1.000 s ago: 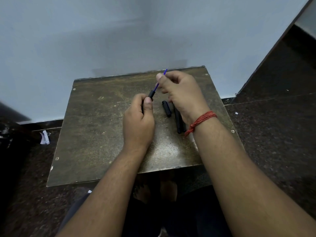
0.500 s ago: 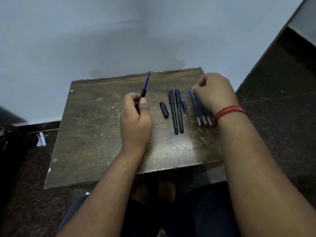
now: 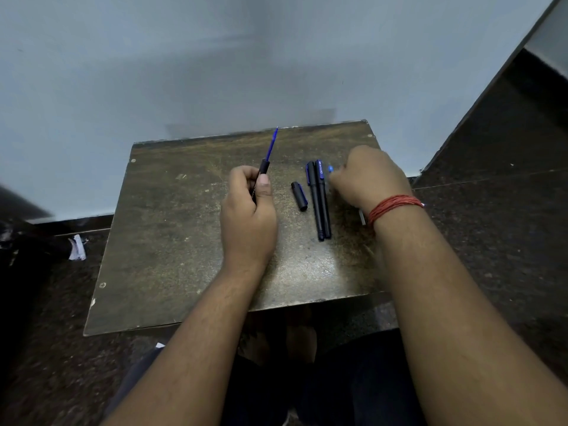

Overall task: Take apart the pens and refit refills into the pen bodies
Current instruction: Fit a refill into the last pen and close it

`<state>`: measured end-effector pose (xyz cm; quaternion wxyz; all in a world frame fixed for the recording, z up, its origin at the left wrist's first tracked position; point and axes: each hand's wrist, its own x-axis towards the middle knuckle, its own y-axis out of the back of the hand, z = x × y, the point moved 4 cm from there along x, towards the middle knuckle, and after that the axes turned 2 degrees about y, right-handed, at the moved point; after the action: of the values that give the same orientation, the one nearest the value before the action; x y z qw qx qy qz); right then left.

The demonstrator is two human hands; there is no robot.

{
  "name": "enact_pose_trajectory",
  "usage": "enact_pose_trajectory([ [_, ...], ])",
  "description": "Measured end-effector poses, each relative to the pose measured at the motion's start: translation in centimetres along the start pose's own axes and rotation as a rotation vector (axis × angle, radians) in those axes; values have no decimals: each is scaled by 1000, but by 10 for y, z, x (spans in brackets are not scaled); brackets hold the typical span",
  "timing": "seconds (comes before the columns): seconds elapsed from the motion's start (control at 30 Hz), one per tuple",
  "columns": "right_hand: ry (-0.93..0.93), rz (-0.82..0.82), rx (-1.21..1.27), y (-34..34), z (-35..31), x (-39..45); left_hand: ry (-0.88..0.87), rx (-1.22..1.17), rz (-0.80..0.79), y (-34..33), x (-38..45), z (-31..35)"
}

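my left hand (image 3: 249, 210) is clamped on a pen body (image 3: 260, 179), its blue refill (image 3: 271, 144) pointing away from me. my right hand (image 3: 367, 176) curls over the loose refills; whether it grips one i cannot tell. two pens (image 3: 319, 201) lie between my hands, lengthwise, nearer the right.

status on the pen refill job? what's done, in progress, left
Done: nothing fully reassembled that I can confirm; one loose cap lies on the table.
In hand: left hand grips a pen body with a blue refill sticking out, not seated. Right hand is down at the table's right side; what it grasps is hidden.
Left: two capped pens untouched.
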<state>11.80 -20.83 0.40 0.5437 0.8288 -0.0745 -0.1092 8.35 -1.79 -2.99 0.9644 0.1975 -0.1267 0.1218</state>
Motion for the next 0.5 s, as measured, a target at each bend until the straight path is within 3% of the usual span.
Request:
enact_pose_trajectory([
  [0.1,15,79,454,9,-6,3,-5,16,-17,-1,0,0],
  [0.2,26,27,1038,5,-19,0,-8,17,-32,-2,1,-1],
  [0.27,11,-6,1304,1,-26,-3,-25,24,-40,-3,0,0],
  [0.37,12,30,1490,0,-29,-4,-47,41,-59,-4,-1,0],
  [0.5,101,178,1482,6,-27,-3,-51,59,-79,-5,-2,0],
])
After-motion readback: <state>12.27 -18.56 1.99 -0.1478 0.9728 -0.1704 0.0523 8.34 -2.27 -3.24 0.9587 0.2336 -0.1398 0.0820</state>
